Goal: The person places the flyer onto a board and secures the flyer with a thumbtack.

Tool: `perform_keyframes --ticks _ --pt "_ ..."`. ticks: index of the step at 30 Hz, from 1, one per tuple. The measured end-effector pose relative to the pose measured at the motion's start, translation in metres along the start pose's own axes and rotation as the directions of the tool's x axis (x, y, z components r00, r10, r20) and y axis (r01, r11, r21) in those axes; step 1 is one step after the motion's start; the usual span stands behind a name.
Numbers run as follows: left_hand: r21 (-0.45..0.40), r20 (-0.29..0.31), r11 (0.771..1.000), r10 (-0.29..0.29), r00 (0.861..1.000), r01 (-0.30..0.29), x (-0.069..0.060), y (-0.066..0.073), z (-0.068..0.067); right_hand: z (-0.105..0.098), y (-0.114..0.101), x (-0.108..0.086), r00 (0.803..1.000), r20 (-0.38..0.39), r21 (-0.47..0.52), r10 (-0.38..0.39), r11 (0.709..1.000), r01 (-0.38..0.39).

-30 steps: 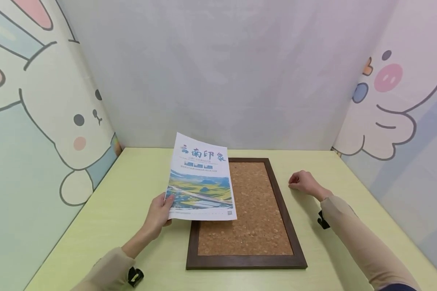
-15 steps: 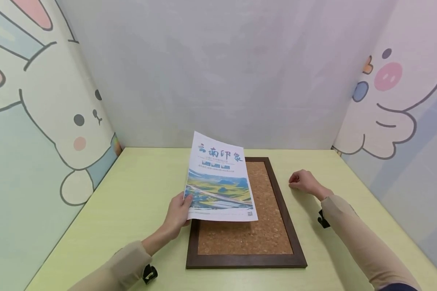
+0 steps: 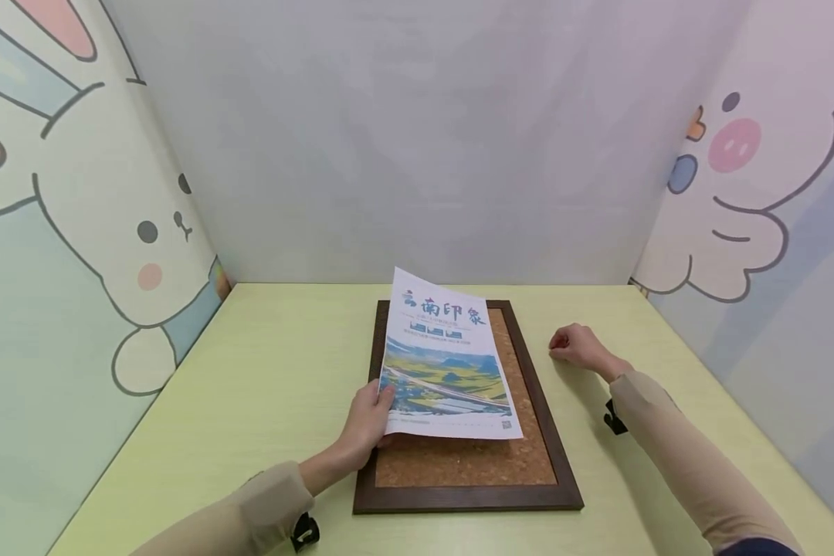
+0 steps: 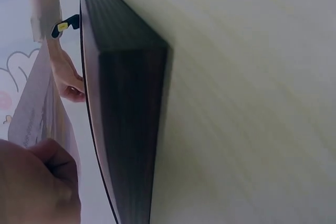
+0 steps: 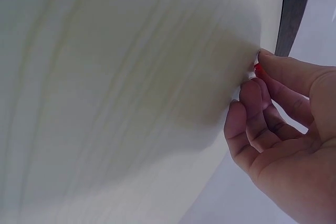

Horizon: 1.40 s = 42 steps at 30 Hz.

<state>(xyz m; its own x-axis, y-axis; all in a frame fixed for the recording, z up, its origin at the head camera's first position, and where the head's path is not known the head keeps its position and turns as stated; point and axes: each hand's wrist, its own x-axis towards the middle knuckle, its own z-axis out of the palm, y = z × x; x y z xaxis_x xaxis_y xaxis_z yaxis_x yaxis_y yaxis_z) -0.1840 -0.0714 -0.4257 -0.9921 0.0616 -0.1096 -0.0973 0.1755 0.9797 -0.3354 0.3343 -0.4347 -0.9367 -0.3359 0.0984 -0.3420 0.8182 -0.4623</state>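
Note:
In the head view my left hand (image 3: 364, 421) pinches a printed paper poster (image 3: 452, 363) by its lower left edge, thumb in front and fingers behind. The sheet, with blue lettering and a landscape picture, hangs tilted over a cork board (image 3: 466, 467) in a dark brown frame (image 3: 469, 499). It covers much of the cork. To the right of the frame, my right hand (image 3: 584, 349) is low over the table. In the right wrist view its thumb and index finger pinch a small red push pin (image 5: 258, 70), mostly hidden by the fingers.
The pale yellow-green table (image 3: 278, 347) extends around the board. A grey-white back wall (image 3: 417, 139) and side panels with a cartoon rabbit (image 3: 121, 208) and a pig (image 3: 757, 177) enclose it.
My left hand has carried the poster rightward, from over the board's left side to more nearly over its middle, and slightly lower. The right hand has stayed in place.

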Motion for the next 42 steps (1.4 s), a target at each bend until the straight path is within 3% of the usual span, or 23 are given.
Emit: perform_keyframes --ticks 5,16,30,35,37,39,42 --pt "-0.008 0.019 1.000 0.004 1.000 -0.004 -0.002 -0.001 0.007 -0.001 -0.002 0.002 1.000 -0.004 -0.010 -0.003 1.000 0.003" --pt "0.000 0.046 0.999 -0.043 0.998 0.043 -0.007 -0.003 0.019 -0.003 -0.002 0.006 1.000 0.001 -0.029 0.000 1.000 0.000" --pt "0.038 0.107 0.998 -0.063 0.992 0.059 -0.012 0.000 0.018 -0.005 -0.001 0.009 1.000 0.012 -0.024 0.003 1.000 -0.003" --pt "0.113 0.169 0.993 -0.047 0.984 0.028 -0.010 0.000 0.014 -0.004 0.000 0.008 1.000 0.011 -0.010 0.006 1.000 -0.006" --pt "0.186 0.221 0.983 -0.053 0.974 0.012 -0.007 0.001 0.009 -0.004 0.000 0.007 1.000 0.010 -0.005 0.008 1.000 -0.008" --pt "0.296 0.260 0.955 -0.068 0.963 -0.012 -0.003 0.003 0.003 -0.003 0.000 0.006 1.000 0.009 -0.003 0.011 1.000 -0.011" --pt "0.485 0.248 0.869 -0.031 0.968 -0.096 0.004 0.007 -0.007 -0.002 0.000 0.007 1.000 0.010 0.020 0.028 0.999 -0.028"
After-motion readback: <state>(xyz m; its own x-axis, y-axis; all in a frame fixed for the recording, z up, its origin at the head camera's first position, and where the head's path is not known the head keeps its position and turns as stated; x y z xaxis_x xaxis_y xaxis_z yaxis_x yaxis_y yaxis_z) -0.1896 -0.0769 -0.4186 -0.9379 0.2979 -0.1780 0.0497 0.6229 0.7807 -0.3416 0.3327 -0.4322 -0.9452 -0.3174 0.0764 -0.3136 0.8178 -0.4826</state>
